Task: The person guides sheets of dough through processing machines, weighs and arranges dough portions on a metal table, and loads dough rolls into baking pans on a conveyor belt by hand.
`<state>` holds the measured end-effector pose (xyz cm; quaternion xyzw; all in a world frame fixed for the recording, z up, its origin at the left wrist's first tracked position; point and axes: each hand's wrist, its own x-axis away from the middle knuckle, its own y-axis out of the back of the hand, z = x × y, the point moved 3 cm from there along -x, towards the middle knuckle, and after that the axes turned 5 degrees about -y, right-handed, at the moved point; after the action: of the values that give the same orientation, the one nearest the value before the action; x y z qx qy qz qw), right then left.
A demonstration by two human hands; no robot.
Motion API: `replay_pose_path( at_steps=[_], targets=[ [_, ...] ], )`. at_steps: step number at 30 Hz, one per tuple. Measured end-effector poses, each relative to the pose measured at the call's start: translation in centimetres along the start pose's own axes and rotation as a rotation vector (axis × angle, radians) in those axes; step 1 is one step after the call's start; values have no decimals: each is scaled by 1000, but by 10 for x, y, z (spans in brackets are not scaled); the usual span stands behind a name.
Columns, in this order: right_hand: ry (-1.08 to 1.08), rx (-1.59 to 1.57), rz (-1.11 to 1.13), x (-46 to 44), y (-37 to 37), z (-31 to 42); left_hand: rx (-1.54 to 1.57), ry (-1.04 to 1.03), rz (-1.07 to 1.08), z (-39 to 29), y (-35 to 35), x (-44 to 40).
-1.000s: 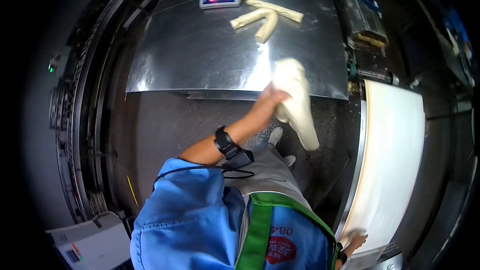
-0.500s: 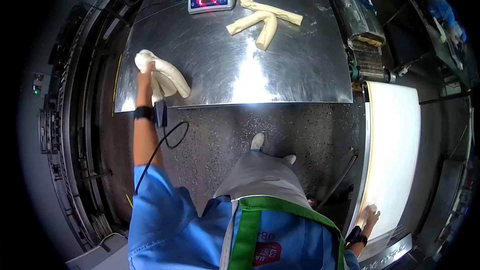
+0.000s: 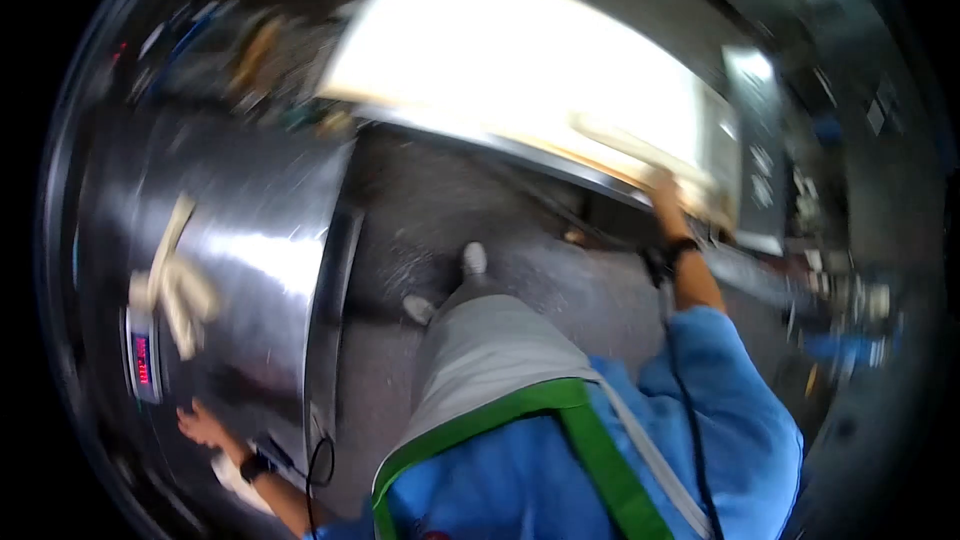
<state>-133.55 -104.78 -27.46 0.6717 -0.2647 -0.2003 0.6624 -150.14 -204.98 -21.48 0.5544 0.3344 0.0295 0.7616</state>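
Observation:
My left hand (image 3: 203,427) is over the steel table, fingers apart and holding nothing. A pale piece of dough (image 3: 238,485) lies beside its wrist, partly covered by my forearm. Farther up the table, a folded, cream-coloured rope of dough (image 3: 178,285) rests near a digital scale (image 3: 142,355) with a red display. At the near edge of the bright white belt is my right hand (image 3: 661,186), its fingers smeared by motion. A long pale strip of dough (image 3: 610,138) lies on the belt and reaches this hand; whether I grip it is unclear.
The steel table (image 3: 265,310) stands on the left and the white belt (image 3: 500,45) runs across the top, with dark floor (image 3: 420,190) between them. A black cable (image 3: 690,420) hangs along my right sleeve. A metal panel (image 3: 755,160) stands at the belt's right end.
The view has swung right, blurring the picture. My left hand has let go of the dough on the table. The belt and my right hand now sit higher in view, with a dough strip showing there.

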Motion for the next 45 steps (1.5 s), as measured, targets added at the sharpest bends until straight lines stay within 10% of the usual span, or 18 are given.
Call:
replay_pose_path(
  at_steps=[3, 10, 15, 18, 24, 29, 35, 45],
  targets=[
    [-312, -79, -151, 16, 3, 17, 581, -452, -14, -160, -25, -40],
    [-253, 4, -320, -6, 39, 28, 920, -1478, 245, -574, 225, 142],
    [-32, -56, -171, -35, 27, 22, 1089, -1765, 314, -707, 236, 231],
    [87, -49, -81, -55, 26, 32, 1026, -1580, 219, -731, 215, 226],
    [67, -945, 370, -58, 107, 105, 955, -1438, 732, -627, 235, 178],
    [300, -892, 603, -47, 138, 272, 1111, -909, 943, -481, 207, 90],
    [444, -1102, 1079, 37, 152, 537, 1388, -94, 819, -233, 148, -19],
    [1045, -1291, 1442, 242, 216, 944, 1274, 330, -58, 19, 64, -159]
  ],
)
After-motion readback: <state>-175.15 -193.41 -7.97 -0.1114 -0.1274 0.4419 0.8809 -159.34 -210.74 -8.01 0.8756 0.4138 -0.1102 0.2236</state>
